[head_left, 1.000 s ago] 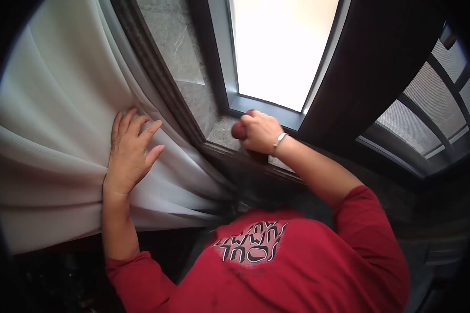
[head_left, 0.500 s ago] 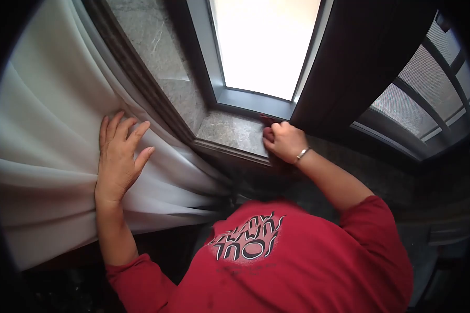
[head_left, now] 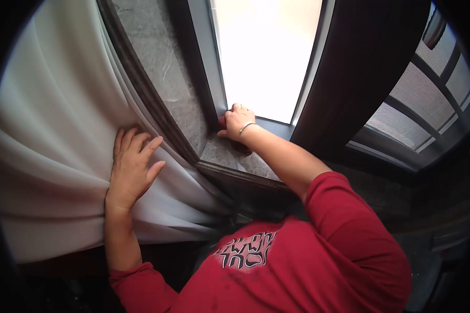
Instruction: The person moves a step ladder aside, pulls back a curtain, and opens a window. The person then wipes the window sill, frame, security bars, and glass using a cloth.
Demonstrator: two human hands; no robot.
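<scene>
My left hand [head_left: 132, 168] lies against the white curtain [head_left: 52, 130], pressing it to the left with the fingers spread. At the lower left corner of the bright window pane [head_left: 266, 57], my right hand [head_left: 238, 121] is closed on a dark red cloth [head_left: 222, 122]. Only small bits of the cloth show beside and below the fingers. That hand is against the bottom of the window frame [head_left: 278, 127], above the grey stone sill [head_left: 220, 151]. A bracelet circles the right wrist.
A dark trim edge [head_left: 154, 112] runs between the curtain and the grey stone side wall [head_left: 164, 62]. To the right stand a wide dark frame panel [head_left: 363, 68] and a screened window section [head_left: 402, 115] with dark bars.
My right hand has moved left along the sill with the cloth, from the frame's right corner to its left. My left hand has shifted slightly right and down in view, still on the curtain.
</scene>
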